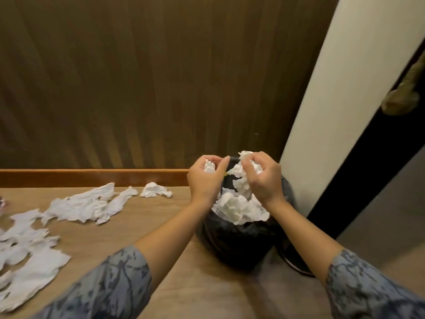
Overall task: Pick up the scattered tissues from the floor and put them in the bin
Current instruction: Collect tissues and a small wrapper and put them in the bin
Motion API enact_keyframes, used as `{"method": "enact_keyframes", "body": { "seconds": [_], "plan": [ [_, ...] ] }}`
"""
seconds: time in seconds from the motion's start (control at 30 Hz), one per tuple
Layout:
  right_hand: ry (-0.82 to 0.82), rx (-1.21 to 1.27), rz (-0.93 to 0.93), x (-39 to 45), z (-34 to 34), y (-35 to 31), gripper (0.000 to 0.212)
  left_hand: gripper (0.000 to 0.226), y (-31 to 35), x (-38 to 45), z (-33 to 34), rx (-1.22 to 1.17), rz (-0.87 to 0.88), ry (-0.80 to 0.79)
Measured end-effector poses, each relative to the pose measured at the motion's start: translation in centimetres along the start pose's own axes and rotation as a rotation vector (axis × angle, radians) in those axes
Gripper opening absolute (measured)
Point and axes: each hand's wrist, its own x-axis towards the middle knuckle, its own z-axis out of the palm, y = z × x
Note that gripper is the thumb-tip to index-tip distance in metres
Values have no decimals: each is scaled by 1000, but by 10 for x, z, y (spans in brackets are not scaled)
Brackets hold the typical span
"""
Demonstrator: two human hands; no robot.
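A bin [239, 240] lined with a black bag stands on the floor at centre right, heaped with white tissues [239, 208]. Both my hands are over its mouth. My left hand [205, 178] is closed around a small crumpled tissue wad [209, 167]. My right hand [264, 178] grips a larger bunch of tissue [241, 171] that hangs down toward the heap. Several white tissues [87, 206] lie scattered on the wooden floor to the left, with one small crumpled tissue [155, 190] near the skirting board.
A dark wood-panelled wall [138, 77] with an orange-brown skirting board [92, 177] runs behind the floor. A white wall edge [326, 107] and a dark door frame [368, 169] stand right of the bin. More tissues [30, 268] cover the floor at lower left.
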Motion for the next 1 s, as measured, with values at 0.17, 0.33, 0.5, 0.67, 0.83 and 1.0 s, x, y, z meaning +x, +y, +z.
{"method": "enact_keyframes", "body": {
  "seconds": [0.17,0.33,0.5,0.67,0.83,1.0],
  "plan": [
    [-162,-110,257,-1,0,32,31,33,-19,5,36,-56,-308,-132],
    [-455,-500,487,5,15,30,42,32,-36,6,19,109,-288,-125],
    [-522,-355,213,33,59,-34,24,25,-28,26,-38,177,-67,-50],
    [-600,-23,16,16,125,-106,17,11,-31,33,-153,376,-82,63],
    [-727,88,-139,-38,195,-157,49,7,-37,-10,-289,700,-147,77],
    [-912,255,-153,-93,251,-200,57,12,-27,-69,-380,835,-287,173]
  ]
}}
